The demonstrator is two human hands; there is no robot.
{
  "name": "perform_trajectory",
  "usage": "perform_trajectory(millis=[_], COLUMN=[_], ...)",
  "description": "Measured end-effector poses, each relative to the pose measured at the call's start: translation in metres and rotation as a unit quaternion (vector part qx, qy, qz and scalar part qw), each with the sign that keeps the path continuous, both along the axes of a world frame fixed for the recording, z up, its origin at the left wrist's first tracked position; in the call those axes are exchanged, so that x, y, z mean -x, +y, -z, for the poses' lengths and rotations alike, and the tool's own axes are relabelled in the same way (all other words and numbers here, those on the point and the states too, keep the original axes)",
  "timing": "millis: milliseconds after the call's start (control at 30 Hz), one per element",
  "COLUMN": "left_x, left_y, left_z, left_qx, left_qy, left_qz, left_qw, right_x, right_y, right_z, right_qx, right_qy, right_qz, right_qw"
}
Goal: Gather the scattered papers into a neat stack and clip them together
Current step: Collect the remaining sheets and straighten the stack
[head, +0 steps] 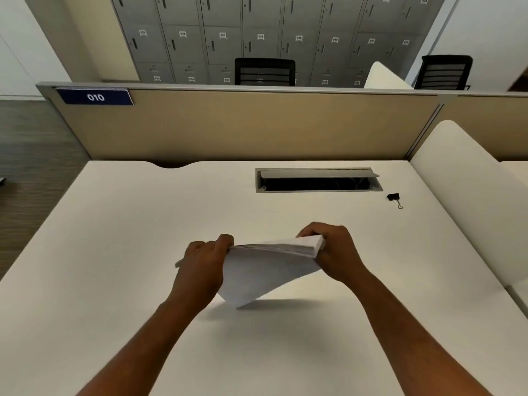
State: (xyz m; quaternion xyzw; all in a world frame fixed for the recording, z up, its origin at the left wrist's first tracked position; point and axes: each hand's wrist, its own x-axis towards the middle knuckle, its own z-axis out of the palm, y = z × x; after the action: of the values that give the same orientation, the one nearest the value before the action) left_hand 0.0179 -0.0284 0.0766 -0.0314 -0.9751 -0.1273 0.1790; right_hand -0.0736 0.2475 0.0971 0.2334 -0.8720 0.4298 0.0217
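Two bare forearms reach in from the bottom edge over the white tabletop [120, 224]. The left hand [204, 260] has its fingers [225, 240] curled round the left end of a stack of papers [265, 270], and the right hand [333, 250] clamps the right end, thumb and fingers pinching the sheets together. The stack is lifted and tilted: its upper edge runs between the two hands, while its lowest corner points down and either touches the tabletop or sits just above it, with a shadow spread beneath. The sheets look gathered together, their edges fairly even at the right end.

A black binder clip [394, 199] lies on the tabletop well apart from the papers, to the far right, with its wire handles pointing toward the person. Just beside it, toward the left, is a cable tray [318, 180] sunk into the tabletop, its grey lid propped open; the inside is dark and what it holds cannot be made out.

Behind the tabletop stands a tan divider [257, 124] with a blue sign [95, 97] reading 010.
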Motion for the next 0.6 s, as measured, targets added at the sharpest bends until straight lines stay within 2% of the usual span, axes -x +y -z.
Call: perform_trajectory(millis=[67,133,200,267,333,467,533,600], left_x=[-0.004,-0.014,-0.023,-0.027,-0.028,-0.033,-0.042,-0.05], left_y=[-0.007,-0.016,-0.019,-0.016,-0.01,0.024,0.046,0.055], left_z=[0.011,0.03,0.044,0.051,0.055,0.055,0.066,0.083], left_qx=[-0.095,-0.271,-0.454,-0.57,-0.569,-0.481,-0.474,-0.483], left_qy=[0.052,0.109,0.067,-0.024,-0.025,0.098,0.102,0.079], left_qz=[-0.064,-0.169,-0.173,-0.102,-0.109,-0.167,-0.175,-0.19], left_qw=[0.992,0.941,0.872,0.815,0.815,0.855,0.857,0.851], right_x=[-0.003,-0.008,-0.015,-0.02,-0.027,-0.054,-0.071,-0.084], right_y=[0.005,0.012,0.016,0.017,0.014,-0.009,-0.022,-0.028], right_z=[0.012,0.026,0.037,0.047,0.058,0.082,0.1,0.119], right_qx=[0.035,0.064,0.102,0.144,0.175,0.233,0.231,0.226], right_qy=[-0.048,-0.072,-0.106,-0.139,-0.156,-0.116,-0.102,-0.133], right_qz=[0.02,0.03,0.048,0.069,0.113,0.21,0.215,0.217], right_qw=[0.998,0.995,0.988,0.977,0.966,0.942,0.943,0.94])
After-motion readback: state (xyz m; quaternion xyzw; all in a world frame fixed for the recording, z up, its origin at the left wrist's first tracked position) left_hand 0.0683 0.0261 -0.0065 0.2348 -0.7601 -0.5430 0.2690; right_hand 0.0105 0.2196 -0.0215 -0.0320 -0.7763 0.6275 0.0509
